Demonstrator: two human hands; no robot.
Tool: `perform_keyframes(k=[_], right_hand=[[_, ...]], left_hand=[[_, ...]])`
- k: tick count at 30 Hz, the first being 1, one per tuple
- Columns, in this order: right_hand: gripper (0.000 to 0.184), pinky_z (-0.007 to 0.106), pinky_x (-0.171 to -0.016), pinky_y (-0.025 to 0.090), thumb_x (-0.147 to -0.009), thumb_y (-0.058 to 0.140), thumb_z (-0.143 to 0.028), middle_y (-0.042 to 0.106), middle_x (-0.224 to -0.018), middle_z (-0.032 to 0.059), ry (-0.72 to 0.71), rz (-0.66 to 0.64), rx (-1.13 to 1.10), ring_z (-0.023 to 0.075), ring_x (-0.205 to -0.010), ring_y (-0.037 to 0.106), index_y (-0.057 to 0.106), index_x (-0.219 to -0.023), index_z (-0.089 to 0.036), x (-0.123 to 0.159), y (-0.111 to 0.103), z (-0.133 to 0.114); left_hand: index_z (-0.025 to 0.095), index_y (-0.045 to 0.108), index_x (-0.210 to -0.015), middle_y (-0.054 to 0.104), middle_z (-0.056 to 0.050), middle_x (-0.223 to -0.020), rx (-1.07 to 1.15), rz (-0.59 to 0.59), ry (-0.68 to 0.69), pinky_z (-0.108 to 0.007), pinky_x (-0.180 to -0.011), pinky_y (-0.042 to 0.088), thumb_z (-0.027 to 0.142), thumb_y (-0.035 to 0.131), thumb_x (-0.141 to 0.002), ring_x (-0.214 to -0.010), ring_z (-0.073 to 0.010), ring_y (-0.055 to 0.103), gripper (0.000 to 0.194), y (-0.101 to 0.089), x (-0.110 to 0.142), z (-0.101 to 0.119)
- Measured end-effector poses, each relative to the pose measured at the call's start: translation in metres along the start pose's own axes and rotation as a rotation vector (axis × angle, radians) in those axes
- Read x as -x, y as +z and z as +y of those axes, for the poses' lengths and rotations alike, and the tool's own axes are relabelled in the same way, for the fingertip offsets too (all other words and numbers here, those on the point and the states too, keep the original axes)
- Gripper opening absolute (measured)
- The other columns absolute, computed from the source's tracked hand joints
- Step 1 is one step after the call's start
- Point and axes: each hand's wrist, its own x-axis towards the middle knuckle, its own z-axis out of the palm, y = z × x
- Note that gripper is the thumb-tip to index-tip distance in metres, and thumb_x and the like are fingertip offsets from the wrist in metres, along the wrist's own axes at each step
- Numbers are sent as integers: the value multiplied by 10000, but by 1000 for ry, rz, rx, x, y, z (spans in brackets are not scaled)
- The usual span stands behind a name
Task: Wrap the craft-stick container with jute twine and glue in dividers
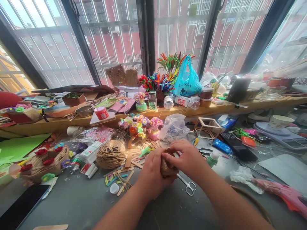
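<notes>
Between my hands is a small brown object (167, 167) that looks like rough cardboard or twine; its exact kind is unclear. My left hand (151, 171) wraps round its left side and underneath. From the right, my right hand (188, 158) presses thumb and fingers on its top. Silver scissors (188, 186) lie on the table just below my right hand, their blades partly hidden by it. Left of my hands sits a ball of brown twine (110, 154), with wooden craft sticks (126, 183) scattered beside it.
A pink glue gun (280, 191) lies at the right, near a kitchen scale (285, 137). A small bottle (213, 158) stands beside my right wrist. Flower-decorated pots (154, 129) stand beyond my hands. A dark phone (22, 204) lies at lower left. The window ledge (134, 113) is crowded.
</notes>
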Motion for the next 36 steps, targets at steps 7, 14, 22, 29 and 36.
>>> perform_keyframes(k=[7,14,22,29,36], right_hand=[[193,422,-875,506,-917,620,-164,757,-924,61,-172,-26,-6,261,-946,635,752,-793,-231,0,-4,10],[107,439,-887,512,-895,703,-247,749,-979,81,-165,-16,16,280,-974,629,742,-798,-225,1,-2,10],[126,407,-885,515,-864,668,-221,760,-937,46,29,35,-168,258,-962,667,726,-754,-241,0,-3,3],[95,386,-837,525,-808,625,-255,744,-881,31,186,-8,-302,253,-913,696,684,-736,-235,0,-6,-2],[66,396,-841,540,-816,662,-226,750,-907,29,130,130,-247,253,-930,685,717,-787,-248,5,3,-6]], left_hand=[[259,456,-1435,611,-145,-1402,9,-3,-3,-566,-1101,472,285,921,-650,-1315,-368,567,913,-3,-2,-1],[248,472,-1428,629,-136,-1387,-8,27,9,-563,-1121,460,268,923,-634,-1309,-365,573,914,0,-1,-4],[277,418,-1454,589,-139,-1427,-5,34,18,-567,-1127,451,288,913,-678,-1339,-363,550,921,-4,0,-1],[294,369,-1482,576,-129,-1431,-34,46,94,-556,-1131,445,283,909,-695,-1337,-348,541,954,-4,1,-2],[282,369,-1474,576,-137,-1419,-23,77,75,-554,-1117,458,287,896,-702,-1320,-349,552,935,-5,0,-1]])
